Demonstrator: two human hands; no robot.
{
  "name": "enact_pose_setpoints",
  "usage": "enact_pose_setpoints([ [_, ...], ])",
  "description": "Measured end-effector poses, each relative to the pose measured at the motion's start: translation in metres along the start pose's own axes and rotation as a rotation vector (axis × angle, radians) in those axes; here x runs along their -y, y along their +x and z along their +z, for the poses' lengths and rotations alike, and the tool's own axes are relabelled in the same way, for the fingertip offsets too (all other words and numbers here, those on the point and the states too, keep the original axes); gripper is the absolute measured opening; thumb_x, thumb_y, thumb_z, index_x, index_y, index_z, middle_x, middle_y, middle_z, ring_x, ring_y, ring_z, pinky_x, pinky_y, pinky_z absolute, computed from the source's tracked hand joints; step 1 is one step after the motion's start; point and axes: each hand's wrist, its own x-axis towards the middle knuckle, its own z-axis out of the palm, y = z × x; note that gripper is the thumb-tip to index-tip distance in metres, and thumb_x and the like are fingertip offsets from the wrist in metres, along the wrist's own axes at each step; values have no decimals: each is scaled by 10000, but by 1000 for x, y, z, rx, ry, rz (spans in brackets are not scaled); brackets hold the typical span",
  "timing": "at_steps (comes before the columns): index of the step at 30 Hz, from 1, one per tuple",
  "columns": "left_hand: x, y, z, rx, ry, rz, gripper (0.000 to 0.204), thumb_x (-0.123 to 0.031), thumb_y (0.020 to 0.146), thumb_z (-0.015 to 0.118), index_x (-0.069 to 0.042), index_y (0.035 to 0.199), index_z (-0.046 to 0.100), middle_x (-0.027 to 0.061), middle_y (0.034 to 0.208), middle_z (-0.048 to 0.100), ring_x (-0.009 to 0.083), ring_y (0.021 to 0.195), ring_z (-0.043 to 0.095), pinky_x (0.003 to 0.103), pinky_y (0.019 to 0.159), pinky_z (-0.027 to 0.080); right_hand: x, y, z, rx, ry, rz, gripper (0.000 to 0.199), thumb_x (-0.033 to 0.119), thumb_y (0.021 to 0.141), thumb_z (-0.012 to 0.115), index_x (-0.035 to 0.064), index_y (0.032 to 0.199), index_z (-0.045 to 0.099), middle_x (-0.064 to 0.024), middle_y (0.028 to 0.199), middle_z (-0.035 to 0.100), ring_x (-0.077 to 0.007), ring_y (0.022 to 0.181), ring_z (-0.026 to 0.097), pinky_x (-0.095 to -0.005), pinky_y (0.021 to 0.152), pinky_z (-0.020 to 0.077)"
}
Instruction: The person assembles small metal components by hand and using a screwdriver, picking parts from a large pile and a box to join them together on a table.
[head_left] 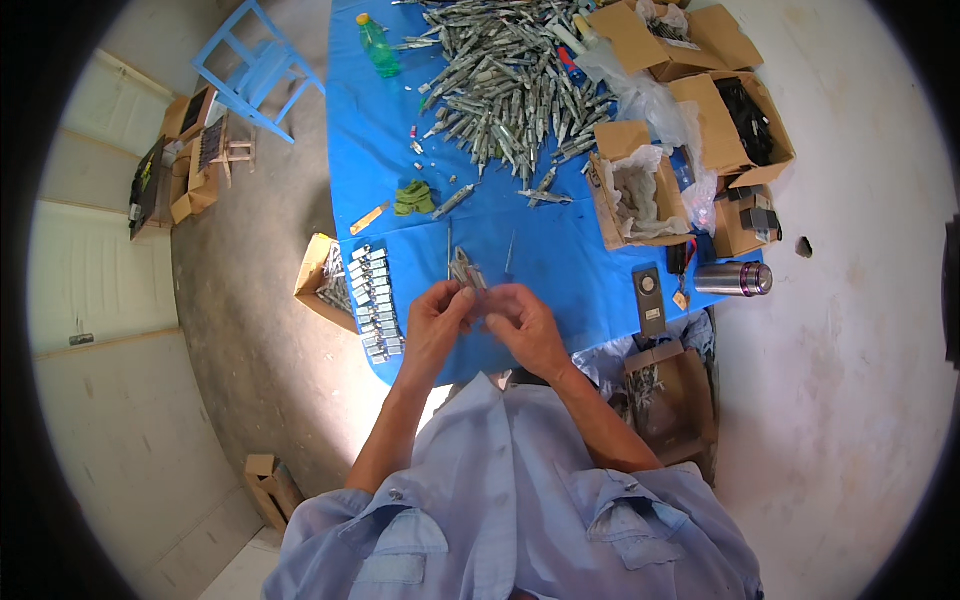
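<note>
My left hand (440,312) is closed on a slim grey metal piece (464,270), pointed like those in the big heap. My right hand (523,322) is right beside it, fingers bent toward the piece and smeared by motion; whether they grip anything is unclear. Just beyond my hands lie a thin screwdriver (510,258) with a blue handle end and a narrow metal rod (449,248). To the left, small silver metal blocks (376,300) stand in rows on the blue tablecloth (590,290).
A large heap of grey metal pieces (510,90) covers the far table. A green bottle (377,45), green cloth (413,197) and wooden-coloured stick (370,218) are on the left. Cardboard boxes (640,200), a steel flask (733,279) and a dark rectangular device (650,300) line the right.
</note>
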Motion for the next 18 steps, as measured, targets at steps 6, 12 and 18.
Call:
enact_pose_setpoints([
  [6, -8, -10, 19, 8, 168, -19, 201, -177, 966, 652, 2, 1040, 707, 28, 821, 674, 75, 723, 595, 216, 610, 449, -33, -10, -17, 60, 75, -65, 393, -21, 900, 571, -9, 1278, 464, -107, 1144, 646, -124, 960, 650, -264, 774, 525],
  [12, 9, -18, 27, 60, 324, -53, 230, -229, 936, 702, -29, 1050, 708, 7, 805, 676, 60, 682, 590, 208, 553, 424, -40, -21, -22, 32, 23, 22, 433, 37, 913, 618, -24, 1306, 449, -129, 1131, 651, -160, 1027, 644, -297, 821, 533],
  [18, 23, -22, 49, 251, 475, -120, 362, -263, 925, 705, 24, 1144, 670, 50, 917, 706, 96, 753, 625, 244, 604, 464, -44, -59, -59, -151, 185, 270, 418, 82, 918, 642, -15, 1305, 518, -123, 1111, 656, -163, 970, 672, -292, 735, 560],
])
